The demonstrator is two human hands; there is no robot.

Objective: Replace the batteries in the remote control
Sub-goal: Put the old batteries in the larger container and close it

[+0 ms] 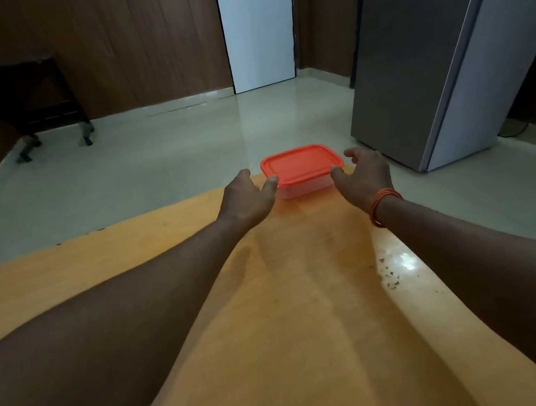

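Note:
A clear plastic box with an orange-red lid [302,165] stands at the far corner of the orange-brown table [275,335]. My left hand [248,200] reaches to the box's left side, thumb touching the lid's near left corner. My right hand [362,177], with orange threads around the wrist, is at the box's right side; its thumb touches the near right corner and its fingers are spread beside the lid. Neither hand has closed around the box. The lid hides what is inside. No remote control or batteries are in view.
Beyond the table lies a pale tiled floor. A grey refrigerator [437,60] stands at the right, a white door [258,30] at the back, and a dark wooden side table [24,97] at the far left. The table's right edge is scuffed.

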